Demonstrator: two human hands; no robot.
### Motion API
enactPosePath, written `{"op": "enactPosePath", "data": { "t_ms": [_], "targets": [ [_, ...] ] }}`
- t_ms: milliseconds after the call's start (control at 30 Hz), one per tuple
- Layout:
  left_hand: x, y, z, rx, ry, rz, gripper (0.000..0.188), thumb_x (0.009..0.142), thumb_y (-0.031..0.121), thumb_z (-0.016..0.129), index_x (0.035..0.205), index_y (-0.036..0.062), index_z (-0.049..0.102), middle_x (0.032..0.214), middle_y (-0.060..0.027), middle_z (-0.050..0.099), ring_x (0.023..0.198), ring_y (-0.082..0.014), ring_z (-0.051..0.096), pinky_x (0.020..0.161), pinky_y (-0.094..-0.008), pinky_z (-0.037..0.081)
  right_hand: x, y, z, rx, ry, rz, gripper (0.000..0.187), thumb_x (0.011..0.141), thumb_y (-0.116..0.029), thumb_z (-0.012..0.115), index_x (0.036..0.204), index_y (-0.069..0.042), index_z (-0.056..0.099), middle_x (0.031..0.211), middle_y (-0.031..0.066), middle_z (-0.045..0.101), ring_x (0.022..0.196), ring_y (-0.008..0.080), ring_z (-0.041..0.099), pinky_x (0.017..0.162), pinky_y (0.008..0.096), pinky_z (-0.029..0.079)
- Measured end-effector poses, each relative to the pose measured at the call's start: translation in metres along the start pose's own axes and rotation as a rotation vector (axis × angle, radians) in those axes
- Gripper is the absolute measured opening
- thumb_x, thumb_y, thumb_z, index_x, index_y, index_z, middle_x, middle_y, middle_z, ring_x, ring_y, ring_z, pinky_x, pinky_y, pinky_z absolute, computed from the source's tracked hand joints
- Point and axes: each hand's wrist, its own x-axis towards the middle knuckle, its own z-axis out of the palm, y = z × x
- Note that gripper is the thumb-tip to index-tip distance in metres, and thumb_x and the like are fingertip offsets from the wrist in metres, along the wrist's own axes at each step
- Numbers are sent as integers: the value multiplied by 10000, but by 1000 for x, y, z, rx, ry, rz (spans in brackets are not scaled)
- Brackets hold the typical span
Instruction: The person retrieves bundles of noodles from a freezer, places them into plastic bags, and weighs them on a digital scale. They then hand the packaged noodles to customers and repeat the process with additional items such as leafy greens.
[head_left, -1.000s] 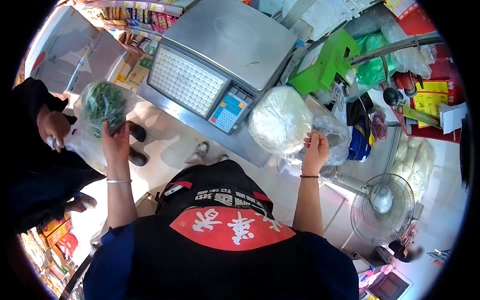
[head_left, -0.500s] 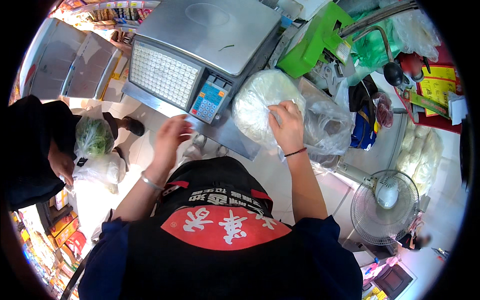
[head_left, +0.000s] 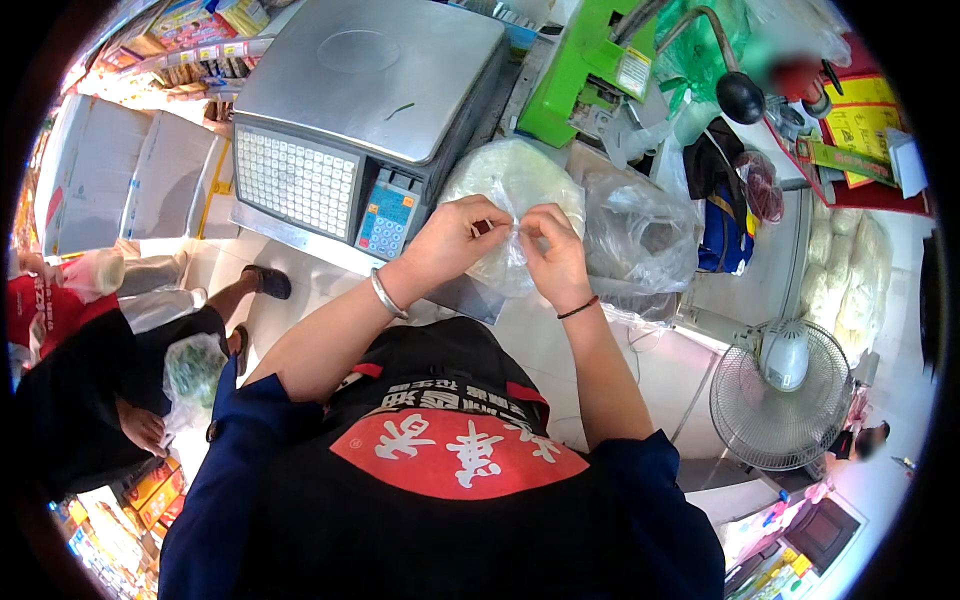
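Note:
A big, round, pale bundle wrapped in thin clear plastic (head_left: 515,165) stands at the counter edge, right of the scale's keypad. Both hands are at its near side, their fingertips almost meeting at its middle. My left hand (head_left: 450,238), with a silver bangle on the wrist, pinches the thin plastic. Opposite it, my right hand (head_left: 555,255), with a dark beaded band, pinches the same plastic between thumb and fingers. White creases of film run between the two pinches. I cannot tell whether the bundle is a roll of bags or a filled bag.
Behind my left hand is a scale (head_left: 370,70) with a metal plate and keypad (head_left: 388,215). A green bag-sealing device (head_left: 580,75) and loose plastic bags (head_left: 635,230) lie to the right. A fan (head_left: 780,395) stands near right. Another person's hand (head_left: 142,428) is at left beside bagged greens (head_left: 195,370).
My left hand has moved right from beside the keypad to the bundle and now pinches its plastic. My right hand has shifted slightly toward me. Another person in red has appeared at left.

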Motion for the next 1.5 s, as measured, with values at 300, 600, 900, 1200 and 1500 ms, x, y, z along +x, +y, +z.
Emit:
{"op": "enactPosePath", "data": {
  "t_ms": [300,600,900,1200,1500],
  "targets": [
    [14,-32,-1,-399,161,-521,131,933,116,557,987,12,616,809,-35,638,721,-103,600,638,-241,469,0,8,-22,38,-205,-81,72,758,-16,629,786,-7,563,914,88,559,839,228,563,775,288,445],
    [-15,-14,-25,-384,-46,-277,270,926,182,503,1120,11,581,1066,-74,629,794,-96,578,672,-224,457,-18,-10,-48,870,129,554,160,929,-110,532,971,-15,654,997,44,629,787,100,581,676,249,439],
    [-19,0,13,26,-133,-125,385,845,63,614,1221,55,530,940,-96,597,654,-113,543,610,-261,476,-23,16,-23,-118,2,98,400,809,4,620,1197,-86,583,1209,83,593,859,202,651,698,294,525],
    [-20,-2,-8,55,-87,-193,392,804,165,723,1128,28,551,745,-34,530,622,-97,504,570,-258,441,10,11,-15,-552,-11,-217,349,751,-4,643,1088,-98,643,886,43,635,722,245,637,619,355,512],
    [-83,-6,-38,461,-449,-298,243,843,300,666,829,59,641,680,-131,587,551,-264,544,547,-354,440,-2,81,-102,914,738,804,173,894,-67,518,1032,-31,616,725,30,560,602,132,509,535,301,430]
  ]
}}
